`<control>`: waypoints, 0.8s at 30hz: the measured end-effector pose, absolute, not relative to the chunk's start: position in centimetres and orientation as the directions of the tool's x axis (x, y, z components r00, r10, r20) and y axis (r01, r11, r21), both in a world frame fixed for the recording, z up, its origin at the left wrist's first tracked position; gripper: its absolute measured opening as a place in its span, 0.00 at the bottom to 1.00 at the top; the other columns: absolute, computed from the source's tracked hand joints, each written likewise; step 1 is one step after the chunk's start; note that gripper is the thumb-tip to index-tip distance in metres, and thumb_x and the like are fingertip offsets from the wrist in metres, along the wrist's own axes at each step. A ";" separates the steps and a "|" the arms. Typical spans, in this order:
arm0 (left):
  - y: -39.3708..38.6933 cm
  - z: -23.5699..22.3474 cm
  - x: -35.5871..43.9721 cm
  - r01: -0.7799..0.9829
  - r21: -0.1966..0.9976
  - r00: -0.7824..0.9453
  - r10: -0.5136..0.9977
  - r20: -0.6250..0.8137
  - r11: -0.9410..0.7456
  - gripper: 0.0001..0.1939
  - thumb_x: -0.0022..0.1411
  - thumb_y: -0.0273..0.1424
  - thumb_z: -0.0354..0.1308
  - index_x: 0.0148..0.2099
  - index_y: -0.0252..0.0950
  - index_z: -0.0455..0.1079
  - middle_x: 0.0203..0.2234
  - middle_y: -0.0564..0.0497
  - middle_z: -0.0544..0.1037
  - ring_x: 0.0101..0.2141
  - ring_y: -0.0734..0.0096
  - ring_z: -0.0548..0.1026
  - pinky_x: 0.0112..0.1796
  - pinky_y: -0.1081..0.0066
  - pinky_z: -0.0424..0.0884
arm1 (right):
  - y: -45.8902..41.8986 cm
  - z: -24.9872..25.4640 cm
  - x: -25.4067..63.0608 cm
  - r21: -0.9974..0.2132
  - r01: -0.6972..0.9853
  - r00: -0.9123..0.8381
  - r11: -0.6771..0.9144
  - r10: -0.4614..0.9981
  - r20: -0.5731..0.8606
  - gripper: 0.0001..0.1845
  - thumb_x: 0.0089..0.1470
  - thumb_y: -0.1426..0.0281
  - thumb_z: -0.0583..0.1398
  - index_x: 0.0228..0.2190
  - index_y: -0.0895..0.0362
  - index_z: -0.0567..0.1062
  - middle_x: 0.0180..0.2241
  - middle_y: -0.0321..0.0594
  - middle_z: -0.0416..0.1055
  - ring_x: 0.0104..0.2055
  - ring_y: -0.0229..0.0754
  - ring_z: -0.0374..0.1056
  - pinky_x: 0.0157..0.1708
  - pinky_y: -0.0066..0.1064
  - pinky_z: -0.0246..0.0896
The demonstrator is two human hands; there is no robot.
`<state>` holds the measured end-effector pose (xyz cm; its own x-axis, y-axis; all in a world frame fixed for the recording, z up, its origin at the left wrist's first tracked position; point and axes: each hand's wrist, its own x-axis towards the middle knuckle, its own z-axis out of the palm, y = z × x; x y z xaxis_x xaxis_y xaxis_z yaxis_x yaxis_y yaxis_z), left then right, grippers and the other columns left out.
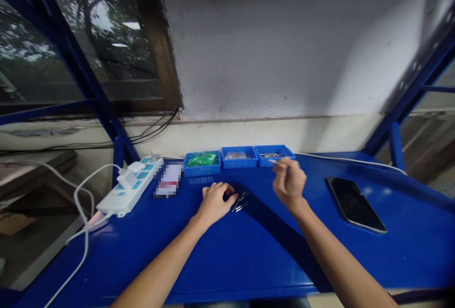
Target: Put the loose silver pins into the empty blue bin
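My left hand [216,200] rests palm down on the blue table [227,251], fingers curled, its fingertips touching metal tweezers [241,202] that lie on the surface. My right hand [288,180] is raised just in front of the right blue tray [274,154], fingers pinched on a small pale piece [273,161] that I cannot identify. Three small blue trays stand in a row at the back: the left tray [202,162] holds green parts, the middle tray [237,156] holds clear parts, the right one holds small metal parts.
A white power strip [130,185] with a plugged charger and white cable lies at the left. A blurred card [168,181] sits beside it. A black phone [355,203] lies face up at the right. A white cable runs along the back right edge.
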<state>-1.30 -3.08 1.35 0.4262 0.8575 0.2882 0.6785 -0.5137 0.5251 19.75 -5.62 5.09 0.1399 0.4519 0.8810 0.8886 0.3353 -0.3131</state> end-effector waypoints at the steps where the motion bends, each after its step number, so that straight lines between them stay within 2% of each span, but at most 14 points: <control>1: -3.3 1.3 -1.2 0.701 0.480 0.442 0.850 0.287 -0.527 0.09 0.57 0.39 0.55 0.34 0.39 0.70 0.32 0.52 0.75 0.38 0.62 0.68 0.42 0.59 0.57 | -5.4 5.6 20.4 -0.362 0.897 0.246 0.254 0.394 0.885 0.19 0.61 0.64 0.41 0.29 0.56 0.67 0.23 0.39 0.66 0.25 0.38 0.63 0.30 0.29 0.55; 3: -3.5 1.2 -1.1 0.721 0.429 0.476 0.839 0.266 -0.545 0.08 0.56 0.38 0.56 0.33 0.40 0.70 0.33 0.53 0.74 0.39 0.62 0.68 0.43 0.57 0.55 | -4.7 6.2 21.5 -0.436 0.896 0.369 0.084 0.406 0.836 0.20 0.60 0.61 0.42 0.33 0.57 0.68 0.24 0.41 0.68 0.27 0.39 0.64 0.31 0.30 0.55; 6: -3.5 0.9 -1.2 0.751 0.374 0.493 0.839 0.231 -0.544 0.05 0.57 0.33 0.54 0.32 0.41 0.71 0.33 0.52 0.74 0.40 0.63 0.67 0.44 0.56 0.53 | -3.5 5.4 22.6 -0.412 0.894 0.410 -0.174 0.690 0.597 0.19 0.57 0.59 0.48 0.43 0.59 0.67 0.27 0.43 0.71 0.29 0.43 0.67 0.30 0.30 0.54; 8: -3.2 0.7 -1.3 0.753 0.354 0.505 0.832 0.231 -0.555 0.06 0.59 0.30 0.52 0.32 0.41 0.70 0.33 0.52 0.74 0.40 0.64 0.68 0.45 0.57 0.53 | -3.2 4.0 22.5 -0.351 0.910 0.362 -0.222 0.839 0.407 0.19 0.56 0.59 0.51 0.44 0.58 0.67 0.28 0.43 0.72 0.29 0.44 0.68 0.29 0.30 0.53; 9: -3.0 0.6 -1.4 0.746 0.355 0.511 0.826 0.238 -0.563 0.07 0.60 0.29 0.51 0.33 0.41 0.70 0.33 0.52 0.74 0.39 0.64 0.68 0.45 0.57 0.53 | -3.3 3.3 22.1 -0.343 0.925 0.291 -0.166 0.889 0.355 0.19 0.57 0.60 0.50 0.43 0.58 0.68 0.28 0.43 0.72 0.29 0.44 0.68 0.29 0.29 0.53; 11: -2.6 0.5 -1.5 0.715 0.397 0.512 0.818 0.262 -0.575 0.07 0.61 0.29 0.50 0.33 0.41 0.69 0.32 0.53 0.74 0.38 0.65 0.69 0.44 0.59 0.55 | -3.8 2.2 20.8 -0.360 0.931 0.079 0.055 0.934 0.349 0.17 0.58 0.61 0.48 0.42 0.57 0.68 0.29 0.42 0.72 0.29 0.42 0.67 0.28 0.28 0.53; 13: -2.2 0.4 -1.6 0.644 0.506 0.497 0.817 0.294 -0.574 0.05 0.61 0.29 0.49 0.35 0.40 0.67 0.31 0.53 0.75 0.37 0.67 0.70 0.43 0.63 0.59 | -4.4 1.8 19.0 -0.356 0.890 -0.132 0.284 0.909 0.396 0.16 0.59 0.61 0.48 0.42 0.57 0.68 0.29 0.40 0.71 0.29 0.39 0.67 0.28 0.27 0.54; 15: -1.9 0.4 -1.6 0.532 0.638 0.471 0.820 0.324 -0.557 0.05 0.61 0.29 0.49 0.40 0.39 0.65 0.29 0.53 0.75 0.35 0.69 0.72 0.40 0.69 0.63 | -4.9 1.8 17.4 -0.324 0.849 -0.267 0.417 0.868 0.419 0.13 0.58 0.63 0.51 0.41 0.55 0.68 0.31 0.38 0.70 0.31 0.38 0.66 0.30 0.26 0.55; 18: -1.9 0.5 -1.4 0.401 0.752 0.427 0.833 0.351 -0.523 0.08 0.62 0.29 0.48 0.44 0.38 0.61 0.24 0.55 0.73 0.30 0.72 0.73 0.36 0.72 0.65 | -5.3 2.0 15.9 -0.260 0.812 -0.382 0.522 0.812 0.441 0.09 0.57 0.67 0.52 0.35 0.54 0.70 0.30 0.38 0.69 0.33 0.38 0.64 0.33 0.27 0.55; 24: -2.4 0.6 -0.9 0.349 0.790 0.403 0.842 0.358 -0.503 0.09 0.63 0.30 0.46 0.44 0.37 0.62 0.20 0.58 0.71 0.25 0.74 0.72 0.33 0.74 0.65 | -5.6 2.0 15.8 -0.147 0.799 -0.443 0.584 0.735 0.514 0.10 0.59 0.68 0.50 0.33 0.55 0.70 0.30 0.40 0.68 0.33 0.40 0.62 0.32 0.30 0.54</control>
